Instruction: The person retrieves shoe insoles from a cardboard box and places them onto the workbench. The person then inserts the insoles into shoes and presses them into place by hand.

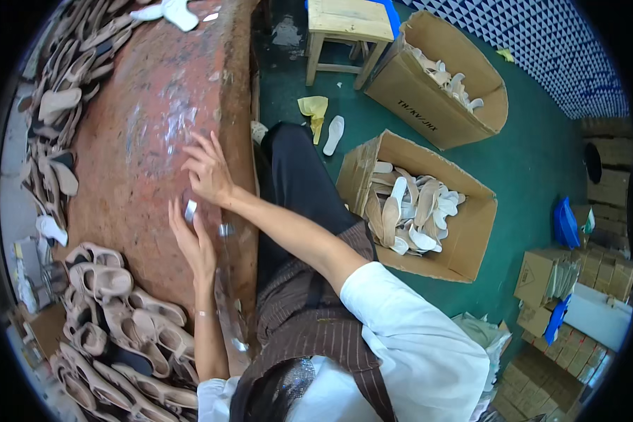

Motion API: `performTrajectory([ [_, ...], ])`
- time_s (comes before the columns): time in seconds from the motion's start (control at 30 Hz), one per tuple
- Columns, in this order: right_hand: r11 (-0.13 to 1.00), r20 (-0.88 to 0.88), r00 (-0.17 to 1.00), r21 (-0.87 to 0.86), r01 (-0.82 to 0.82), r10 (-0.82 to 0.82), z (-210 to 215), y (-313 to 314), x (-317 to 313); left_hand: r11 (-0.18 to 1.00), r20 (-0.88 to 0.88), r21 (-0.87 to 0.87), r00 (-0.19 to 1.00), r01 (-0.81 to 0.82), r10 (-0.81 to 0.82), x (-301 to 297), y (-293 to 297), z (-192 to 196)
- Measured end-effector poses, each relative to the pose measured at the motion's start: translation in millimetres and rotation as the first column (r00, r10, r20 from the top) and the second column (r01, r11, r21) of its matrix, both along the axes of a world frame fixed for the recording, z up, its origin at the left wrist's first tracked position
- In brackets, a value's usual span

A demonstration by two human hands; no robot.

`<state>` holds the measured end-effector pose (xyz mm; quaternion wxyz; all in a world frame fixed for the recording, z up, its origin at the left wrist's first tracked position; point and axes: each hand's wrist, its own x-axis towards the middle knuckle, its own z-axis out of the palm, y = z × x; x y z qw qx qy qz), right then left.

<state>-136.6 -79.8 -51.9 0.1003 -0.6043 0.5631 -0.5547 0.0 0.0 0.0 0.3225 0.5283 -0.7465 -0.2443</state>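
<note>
A worn reddish workbench carries heaped beige sandals, soles and a small clear piece.

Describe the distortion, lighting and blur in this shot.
Head view: strong fisheye, with the table edge bowing and black corners ringing the picture; light is soft and even, with faint shadows; the left hand and right hand look slightly soft; sandals near the rim smear.
</note>
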Motion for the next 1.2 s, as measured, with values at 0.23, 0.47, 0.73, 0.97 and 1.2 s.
performTrajectory([
  [0.23, 0.828, 0.586, 0.600, 0.263, 0.496, -0.545, -40.8, -45.9, -136.4, 0.999, 0.378, -0.037, 0.926, 0.020, -0.005, -92.8, -183.5, -22.3],
  [0.47, 0.243, 0.262, 0.606, 0.963, -0.116, -0.751, -385.8, -45.6, -274.1, 0.981, 0.615, -0.057, 0.781, 0.185, -0.111, -157.6, -243.1, -19.5],
  [0.73, 0.151, 0.199, 0.428, 0.978, -0.143, -0.882, -570.2, -72.9, -285.6, 0.985, 0.630, 0.132, 0.758, 0.112, -0.171, -178.5, -272.2, -75.2],
  [0.97, 0.276, -0.082, 0.637, 0.854, 0.442, -0.766, -465.0, -77.6, -215.0, 0.970, 0.711, 0.200, 0.660, 0.140, -0.242, -182.9, -294.0, -138.8],
  [1.2, -0.174, -0.687, 0.544, 0.683, 0.709, -0.482, -489.2, 25.5, -310.0, 0.959, 0.693, 0.227, 0.663, 0.173, -0.283, -194.4, -289.0, -158.2],
])
